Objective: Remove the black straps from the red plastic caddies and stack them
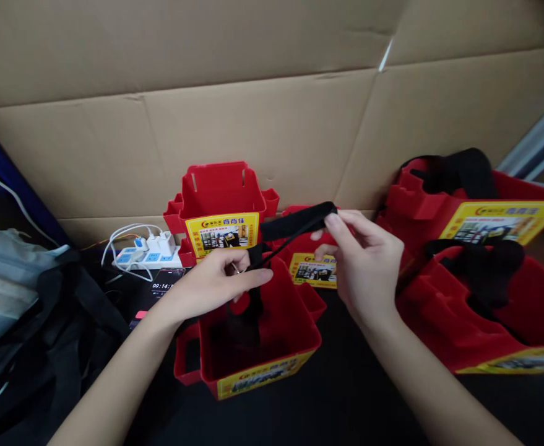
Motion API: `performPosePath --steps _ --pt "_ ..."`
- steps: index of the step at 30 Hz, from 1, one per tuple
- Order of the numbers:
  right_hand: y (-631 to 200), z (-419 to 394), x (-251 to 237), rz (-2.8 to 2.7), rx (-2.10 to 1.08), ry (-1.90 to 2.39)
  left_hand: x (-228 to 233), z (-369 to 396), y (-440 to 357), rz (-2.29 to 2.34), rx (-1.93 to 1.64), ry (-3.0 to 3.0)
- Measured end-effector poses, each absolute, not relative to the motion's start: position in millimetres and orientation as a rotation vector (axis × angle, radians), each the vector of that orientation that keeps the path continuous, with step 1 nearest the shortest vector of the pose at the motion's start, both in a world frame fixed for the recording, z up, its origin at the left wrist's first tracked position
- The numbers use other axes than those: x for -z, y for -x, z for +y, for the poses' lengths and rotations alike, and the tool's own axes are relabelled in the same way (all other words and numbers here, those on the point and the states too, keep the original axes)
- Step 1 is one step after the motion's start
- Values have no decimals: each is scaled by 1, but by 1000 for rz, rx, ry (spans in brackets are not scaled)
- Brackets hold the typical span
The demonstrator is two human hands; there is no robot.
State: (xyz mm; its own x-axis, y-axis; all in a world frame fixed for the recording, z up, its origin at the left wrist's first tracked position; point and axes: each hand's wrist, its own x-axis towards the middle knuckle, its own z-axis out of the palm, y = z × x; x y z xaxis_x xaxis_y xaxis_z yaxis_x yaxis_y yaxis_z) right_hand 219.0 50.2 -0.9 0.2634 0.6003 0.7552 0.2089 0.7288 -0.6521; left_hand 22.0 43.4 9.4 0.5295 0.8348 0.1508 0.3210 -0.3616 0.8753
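My left hand (216, 282) pinches one end of a black strap (294, 222) above an open red plastic bin (272, 347) with a yellow label. My right hand (362, 260) grips the strap's other end, raised a little higher to the right. The strap stretches between both hands, and part of it hangs down into the bin. A second red bin (218, 189) stands upright behind, and a third (311, 266) lies behind the strap.
Two larger red bins (461, 310) with black straps in them lie at the right. A white power strip (148, 251) with chargers and a phone showing a timer (163, 288) sit at the left. Dark bags (44, 334) fill the left. Cardboard forms the back wall.
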Motion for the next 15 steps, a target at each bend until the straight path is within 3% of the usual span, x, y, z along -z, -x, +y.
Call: performPosePath --steps 8,15 --pt "-204 27 -3 -2349 -213 638 1 39 -25 840 -973 -2079" --pt "-206 37 3 -2152 -201 739 -11 41 -2 710 -673 -2162"
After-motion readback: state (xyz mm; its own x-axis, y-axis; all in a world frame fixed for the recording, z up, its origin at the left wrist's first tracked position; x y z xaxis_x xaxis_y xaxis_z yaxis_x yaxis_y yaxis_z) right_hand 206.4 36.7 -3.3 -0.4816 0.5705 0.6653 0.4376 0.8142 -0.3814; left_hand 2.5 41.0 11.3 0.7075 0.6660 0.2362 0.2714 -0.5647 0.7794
